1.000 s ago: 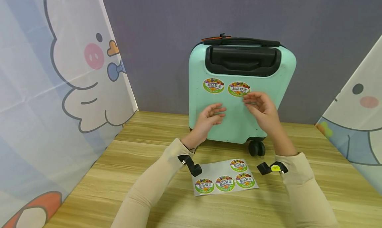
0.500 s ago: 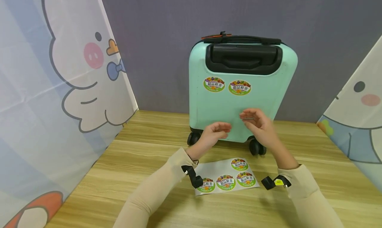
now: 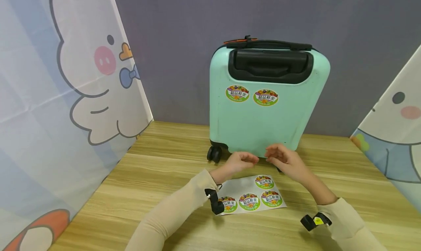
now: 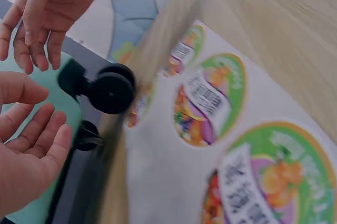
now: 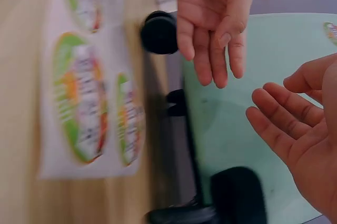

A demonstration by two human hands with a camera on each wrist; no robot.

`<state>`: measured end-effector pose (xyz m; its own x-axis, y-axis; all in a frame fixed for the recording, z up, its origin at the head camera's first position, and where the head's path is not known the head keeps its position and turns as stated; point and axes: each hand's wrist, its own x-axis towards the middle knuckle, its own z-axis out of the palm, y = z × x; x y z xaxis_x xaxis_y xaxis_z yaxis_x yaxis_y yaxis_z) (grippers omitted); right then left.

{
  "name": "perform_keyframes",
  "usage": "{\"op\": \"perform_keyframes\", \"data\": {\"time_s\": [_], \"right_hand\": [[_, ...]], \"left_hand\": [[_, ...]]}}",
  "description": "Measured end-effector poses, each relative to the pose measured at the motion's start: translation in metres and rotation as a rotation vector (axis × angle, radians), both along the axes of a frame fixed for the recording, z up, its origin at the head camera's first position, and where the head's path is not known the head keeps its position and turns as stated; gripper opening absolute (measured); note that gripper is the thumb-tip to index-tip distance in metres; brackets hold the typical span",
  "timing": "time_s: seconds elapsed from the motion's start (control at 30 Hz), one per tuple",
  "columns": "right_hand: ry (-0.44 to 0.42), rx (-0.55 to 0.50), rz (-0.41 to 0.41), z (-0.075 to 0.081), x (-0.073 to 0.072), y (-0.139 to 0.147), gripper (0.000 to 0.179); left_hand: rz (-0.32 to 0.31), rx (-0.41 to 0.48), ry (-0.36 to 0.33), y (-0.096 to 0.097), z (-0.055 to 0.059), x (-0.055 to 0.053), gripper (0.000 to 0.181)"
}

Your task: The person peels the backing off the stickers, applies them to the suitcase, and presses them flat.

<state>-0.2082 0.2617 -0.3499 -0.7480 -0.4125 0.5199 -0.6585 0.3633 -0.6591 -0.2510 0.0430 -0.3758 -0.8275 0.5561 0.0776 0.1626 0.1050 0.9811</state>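
Observation:
A mint-green suitcase (image 3: 250, 130) stands upright, with two oval fruit stickers side by side below its black handle recess; one is the left sticker (image 3: 237, 93), the other the right sticker (image 3: 265, 97). In front of it, a white sticker sheet (image 3: 241, 183) lies on the table and bears several more oval stickers. My left hand (image 3: 238, 163) hovers over the sheet's back edge with loosely bent fingers and nothing in them. Facing it, my right hand (image 3: 287, 163) is held near the suitcase's lower edge, its fingers relaxed. In the left wrist view both palms look bare.
The wooden table (image 3: 158, 163) carries the suitcase and the sheet. Behind stands a grey wall (image 3: 174, 61). Cartoon-printed cloths flank the table, one left cloth (image 3: 29, 134) and one right cloth (image 3: 394, 141). A black caster wheel (image 3: 214, 154) shows at the suitcase's lower left.
Both hands have moved down from the suitcase's front toward the sticker sheet, the right one leaving the area beside the right sticker. Suitcase and sheet stay in place.

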Motion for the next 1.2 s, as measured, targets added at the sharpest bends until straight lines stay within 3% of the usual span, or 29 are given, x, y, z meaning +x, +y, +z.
{"op": "perform_keyframes", "data": {"time_s": [0.17,0.37,0.53,0.63,0.87,1.2], "right_hand": [[-0.019,0.107,0.006,-0.015,0.005,0.006,0.026],[-0.048,0.168,-0.010,-0.026,0.008,0.011,0.024],[-0.127,0.236,-0.058,-0.030,0.008,0.018,0.022],[-0.147,0.277,-0.084,-0.031,0.008,0.021,0.021],[-0.130,0.336,-0.067,-0.032,0.007,0.026,0.021],[-0.114,0.391,-0.055,-0.034,0.006,0.028,0.023]], "left_hand": [[-0.008,-0.080,0.026,0.004,-0.012,-0.001,0.028],[-0.031,-0.129,-0.001,0.008,-0.020,-0.005,0.040],[-0.034,-0.186,0.009,0.011,-0.024,-0.005,0.048],[-0.046,-0.252,0.051,0.013,-0.025,-0.005,0.053],[-0.104,-0.554,0.277,0.017,-0.029,-0.004,0.066],[-0.122,-0.613,0.292,0.021,-0.030,-0.005,0.067]]}}
